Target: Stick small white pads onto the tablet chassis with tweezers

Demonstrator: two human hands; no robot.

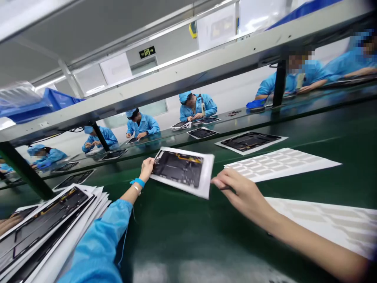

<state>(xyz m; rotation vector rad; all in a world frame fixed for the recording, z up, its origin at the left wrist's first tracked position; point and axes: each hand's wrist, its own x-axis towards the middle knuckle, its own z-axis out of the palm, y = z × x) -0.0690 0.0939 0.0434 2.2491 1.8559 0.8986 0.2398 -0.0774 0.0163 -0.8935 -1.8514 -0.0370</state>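
Note:
My left hand (pixel 146 169), with a blue strap at the wrist, grips the left edge of a dark tablet housing (pixel 178 169) on a white sheet (pixel 207 173). The housing is raised and tilted over the green bench, and yellow strips show along its upper edge. Just off the sheet's right edge is my right hand (pixel 240 188), its thumb and fingers pinched together. A small dark shape shows under those fingers, too unclear to name. Beyond that hand lies a white sheet of pale grey stickers (pixel 273 163).
A stack of housings and white sheets (pixel 47 228) stands at left. More stickers (pixel 332 224) lie at right. Another housing (pixel 250 141) rests on the green conveyor surface (pixel 324 125). A metal shelf (pixel 147 92) crosses overhead on dark posts. Several co-workers in blue sit opposite.

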